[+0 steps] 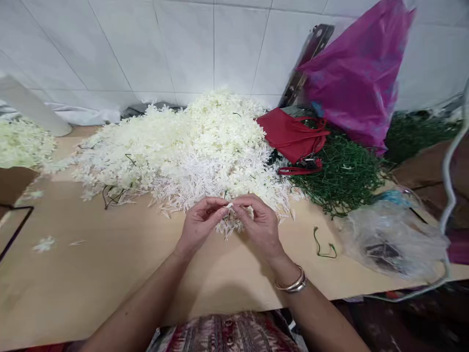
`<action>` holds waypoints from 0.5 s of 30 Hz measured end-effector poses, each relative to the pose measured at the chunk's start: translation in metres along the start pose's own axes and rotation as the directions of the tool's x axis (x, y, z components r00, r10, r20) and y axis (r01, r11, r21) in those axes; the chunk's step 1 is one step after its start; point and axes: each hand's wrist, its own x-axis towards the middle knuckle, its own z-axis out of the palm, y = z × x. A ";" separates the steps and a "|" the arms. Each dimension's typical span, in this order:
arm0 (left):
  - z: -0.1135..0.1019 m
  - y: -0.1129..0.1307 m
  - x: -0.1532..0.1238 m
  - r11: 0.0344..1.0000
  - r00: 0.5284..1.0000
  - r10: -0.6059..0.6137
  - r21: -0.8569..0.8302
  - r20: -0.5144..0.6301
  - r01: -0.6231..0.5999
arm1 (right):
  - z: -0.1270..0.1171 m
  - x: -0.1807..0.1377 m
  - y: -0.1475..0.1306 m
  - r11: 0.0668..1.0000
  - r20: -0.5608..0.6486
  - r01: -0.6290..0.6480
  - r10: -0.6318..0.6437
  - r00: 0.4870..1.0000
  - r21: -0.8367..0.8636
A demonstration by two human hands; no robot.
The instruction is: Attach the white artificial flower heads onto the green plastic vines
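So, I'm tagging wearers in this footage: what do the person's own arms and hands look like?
Both forearms are bare, no sleeves in view. The left hand and the right hand are ungloved. The right wrist carries stacked thin metal bangles, silvery and gold-toned. No ring or watch can be made out.

Ahead of you stands a wall [183,44] of large white tiles with thin grey joints, running the whole width of your view. Your table [91,274] has a pale wooden top that reaches back towards the wall, and its near edge crosses the bottom of the view. A metal strip [311,49] leans against the tiles on the right. The light is soft and even, leaving only faint shadows on the wood.
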 end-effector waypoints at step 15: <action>-0.003 -0.006 0.002 0.998 0.999 -0.042 -0.037 -0.020 0.041 | -0.008 0.004 0.023 0.866 0.088 -0.342 0.333 0.939 0.365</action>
